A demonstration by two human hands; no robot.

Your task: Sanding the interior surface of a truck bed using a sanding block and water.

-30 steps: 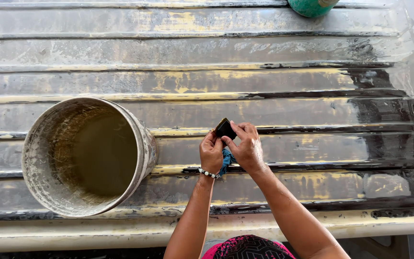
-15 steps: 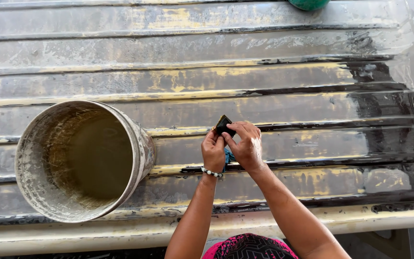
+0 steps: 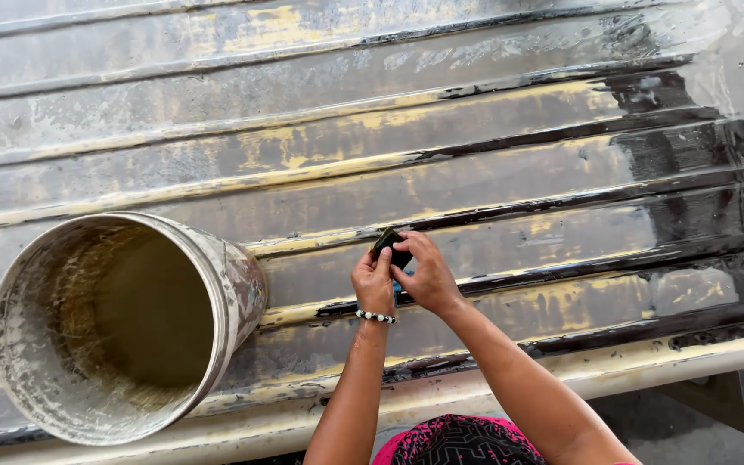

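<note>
Both my hands meet over a ribbed, worn metal panel (image 3: 475, 129) with grey and yellow patches. My left hand (image 3: 373, 282), with a bead bracelet on the wrist, and my right hand (image 3: 429, 274) together pinch a small dark flat piece (image 3: 387, 244), like a bit of sanding paper. A scrap of blue (image 3: 399, 289) shows between the two hands. The dark piece sits just above one of the panel's raised ribs.
A dirty white bucket (image 3: 238, 288) with murky liquid inside stands on the panel at the lower left, close to my left arm. The panel's right part (image 3: 691, 172) is wet and dark. Its near edge (image 3: 647, 366) runs below my arms, with floor beyond.
The view has shifted, so the bucket and my hands sit lower in the frame. My hands stay together on the dark piece.
</note>
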